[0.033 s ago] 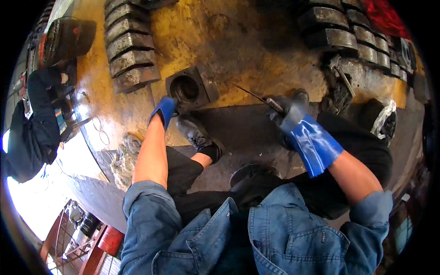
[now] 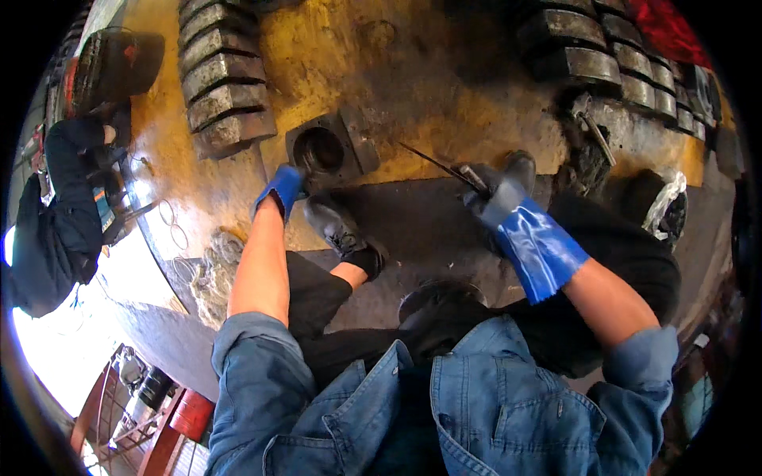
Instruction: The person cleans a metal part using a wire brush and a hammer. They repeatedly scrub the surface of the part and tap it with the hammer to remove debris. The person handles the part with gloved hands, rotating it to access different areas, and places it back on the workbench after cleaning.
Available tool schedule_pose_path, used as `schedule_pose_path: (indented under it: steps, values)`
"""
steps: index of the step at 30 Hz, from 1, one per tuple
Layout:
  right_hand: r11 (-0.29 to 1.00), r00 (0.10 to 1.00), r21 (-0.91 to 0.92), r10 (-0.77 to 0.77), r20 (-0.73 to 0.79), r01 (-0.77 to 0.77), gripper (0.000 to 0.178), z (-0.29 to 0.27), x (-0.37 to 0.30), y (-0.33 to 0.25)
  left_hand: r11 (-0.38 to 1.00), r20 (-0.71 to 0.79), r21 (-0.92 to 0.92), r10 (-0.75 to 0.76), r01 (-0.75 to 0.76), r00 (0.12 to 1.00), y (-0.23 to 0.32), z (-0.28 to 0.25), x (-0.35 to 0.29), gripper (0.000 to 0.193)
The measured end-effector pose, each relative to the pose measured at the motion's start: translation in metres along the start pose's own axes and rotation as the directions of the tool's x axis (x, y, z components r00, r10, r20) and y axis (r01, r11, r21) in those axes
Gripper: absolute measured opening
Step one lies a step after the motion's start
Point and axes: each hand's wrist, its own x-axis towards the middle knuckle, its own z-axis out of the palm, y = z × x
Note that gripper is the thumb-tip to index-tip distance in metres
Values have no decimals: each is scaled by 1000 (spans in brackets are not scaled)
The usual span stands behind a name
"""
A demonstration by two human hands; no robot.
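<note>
A square dark metal block (image 2: 347, 141) with a round bore stands on the yellow-stained surface in front of me. Beside its near left corner is my left hand (image 2: 284, 184) in a blue rubber glove. Its fingers are hidden, so I cannot tell whether they touch the block. To the right, my right hand (image 2: 502, 205), in a blue glove with a dark grimy palm, is closed round a thin dark rod tool (image 2: 432, 161) with a short metal cylinder at the grip. The rod slants up and left, its tip apart from the block.
Metal blocks in rows stand at the far left (image 2: 228, 103) and far right (image 2: 583, 63). A dirty metal tool (image 2: 595, 135) lies right of my foot. Pale tangled fibres (image 2: 210, 278) lie near my left forearm. Another person's dark-clothed leg (image 2: 67, 182) is at the left edge.
My right hand and the rod have shifted slightly left, and the rod's angle has changed a little. My left hand has barely moved, and the block stays in place.
</note>
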Motion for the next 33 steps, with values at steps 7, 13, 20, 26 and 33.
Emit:
schedule_pose_path:
  steps: [7, 13, 20, 26, 33]
  values:
    - [998, 993, 61, -8, 118, 1, 40, 43, 22, -22, 990, -71, -50, -134, 130, 988, -9, -9, 14, 25]
    - [977, 997, 210, -52, 54, 40, 31, 63, 15, 9, 997, 17, -67, -22, 23, 1000, -28, -22, 21, 25]
    - [738, 967, 635, 248, 56, -226, 37, 78, 30, 3, 991, 24, -116, -70, 73, 997, -16, -5, 12, 30]
    - [905, 964, 385, 240, -111, -181, 21, 75, 52, -36, 993, 61, -118, 13, -6, 998, -20, -11, 23, 28]
    - [852, 950, 421, 281, 134, -312, 31, 52, 46, -70, 999, -10, 12, -41, 41, 999, -15, -15, 15, 29]
